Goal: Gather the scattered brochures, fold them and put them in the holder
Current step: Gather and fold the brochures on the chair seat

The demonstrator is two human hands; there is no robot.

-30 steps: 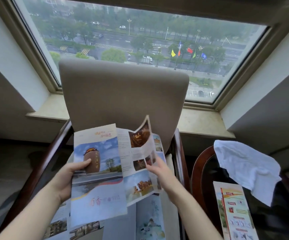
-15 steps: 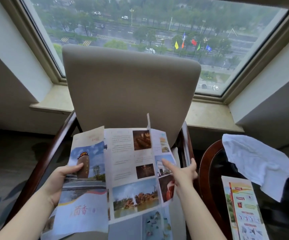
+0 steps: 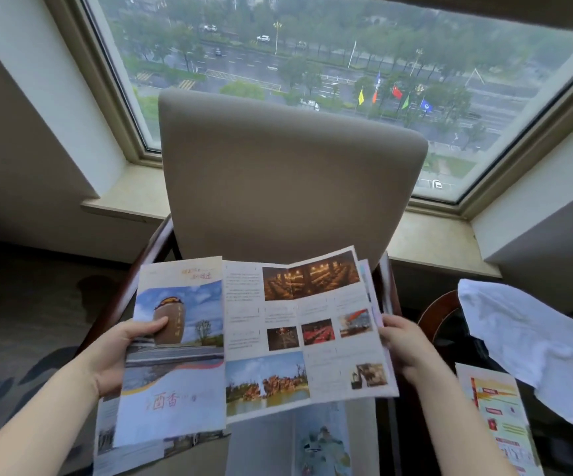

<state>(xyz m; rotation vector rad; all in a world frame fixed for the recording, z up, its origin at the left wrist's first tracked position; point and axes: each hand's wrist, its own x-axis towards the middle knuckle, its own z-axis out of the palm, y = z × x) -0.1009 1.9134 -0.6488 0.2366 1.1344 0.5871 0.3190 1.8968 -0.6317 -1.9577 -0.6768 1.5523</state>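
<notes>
I see a beige padded chair before a window overlooking a road with flags, and at right a white cloth on a dark round table.

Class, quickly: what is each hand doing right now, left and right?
Left hand: holds the open brochure by its left panel, thumb on top.
Right hand: holds the same brochure's right edge.

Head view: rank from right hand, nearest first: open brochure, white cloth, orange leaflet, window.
1. open brochure, gripped by the right hand.
2. orange leaflet and white cloth, both rightward: too close to call.
3. window, far ahead.
</notes>
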